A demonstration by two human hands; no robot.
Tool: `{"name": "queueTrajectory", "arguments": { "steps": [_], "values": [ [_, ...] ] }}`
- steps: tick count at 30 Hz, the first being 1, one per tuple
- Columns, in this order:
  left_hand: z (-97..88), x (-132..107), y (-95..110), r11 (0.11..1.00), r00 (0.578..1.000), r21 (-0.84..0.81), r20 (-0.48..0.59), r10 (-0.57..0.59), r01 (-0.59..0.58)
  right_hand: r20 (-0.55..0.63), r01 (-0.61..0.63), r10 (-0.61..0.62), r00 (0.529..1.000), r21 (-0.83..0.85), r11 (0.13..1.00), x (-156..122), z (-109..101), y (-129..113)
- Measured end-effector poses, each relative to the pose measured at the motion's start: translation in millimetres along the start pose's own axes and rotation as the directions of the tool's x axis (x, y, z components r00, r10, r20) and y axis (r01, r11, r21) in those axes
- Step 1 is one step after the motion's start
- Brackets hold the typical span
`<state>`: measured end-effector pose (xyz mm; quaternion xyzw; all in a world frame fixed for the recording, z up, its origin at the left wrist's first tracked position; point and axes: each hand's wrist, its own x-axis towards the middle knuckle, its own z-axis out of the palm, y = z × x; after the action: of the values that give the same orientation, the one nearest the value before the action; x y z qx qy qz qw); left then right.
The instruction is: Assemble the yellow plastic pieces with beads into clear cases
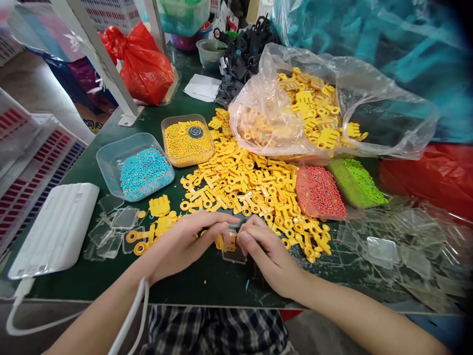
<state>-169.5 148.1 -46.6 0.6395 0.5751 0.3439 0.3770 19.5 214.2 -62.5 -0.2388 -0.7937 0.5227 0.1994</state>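
Observation:
My left hand [186, 242] and my right hand [263, 249] meet at the near middle of the green table [207, 281]. Both pinch a small clear square case [232, 249] that has a yellow plastic part inside it and rests on the table. Fingers of both hands are curled around it. Just beyond my hands lies a heap of yellow plastic parts [244, 182]. A few more yellow parts [157, 222] and clear case pieces [114, 227] lie to the left of my left hand.
Tubs of blue beads [142, 172] and yellow beads [188, 140] stand at left, red beads [320, 192] and green beads [356, 182] at right. A clear bag of yellow parts [314, 108] sits behind. Clear cases [391, 246] pile at right. A white power bank [57, 227] lies at left.

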Motion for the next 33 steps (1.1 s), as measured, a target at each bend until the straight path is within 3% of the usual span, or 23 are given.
{"name": "queueTrajectory", "arguments": {
  "steps": [3, 9, 13, 15, 19, 23, 33],
  "values": [
    [-5.3, -1.2, -5.8, 0.994, 0.998, 0.091, 0.035, 0.056, -0.059, -0.025, -0.01, 0.01, 1.0, -0.004, 1.0, 0.6, -0.4, 1.6],
    [-8.9, -2.1, -11.6, 0.93, 0.977, 0.302, 0.102, 0.189, -0.212, 0.038, -0.021, 0.023, 0.999, -0.051, 0.998, 1.2, 0.1, 1.0],
    [-9.9, -3.0, -11.0, 0.879, 0.966, 0.402, 0.094, 0.24, -0.258, 0.064, -0.016, 0.029, 0.998, -0.195, 0.981, 1.9, -4.5, -1.0],
    [-10.6, -3.5, -11.1, 0.86, 0.968, 0.443, 0.091, 0.236, -0.251, 0.03, 0.027, -0.018, 0.999, -0.349, 0.937, 2.4, -8.7, -1.1],
    [-11.7, -4.0, -15.0, 0.818, 0.972, 0.526, 0.108, 0.207, -0.233, 0.027, 0.145, -0.166, 0.986, -0.634, 0.759, 2.9, -15.3, 1.1],
    [-11.2, -3.9, -20.1, 0.784, 0.97, 0.571, 0.136, 0.203, -0.244, 0.089, 0.205, -0.213, 0.973, -0.754, 0.624, 2.2, -14.6, 2.4],
    [-9.4, -3.9, -21.8, 0.767, 0.971, 0.595, 0.151, 0.184, -0.238, 0.092, 0.21, -0.22, 0.971, -0.766, 0.608, 1.0, -10.7, 3.4]
  ]
}}
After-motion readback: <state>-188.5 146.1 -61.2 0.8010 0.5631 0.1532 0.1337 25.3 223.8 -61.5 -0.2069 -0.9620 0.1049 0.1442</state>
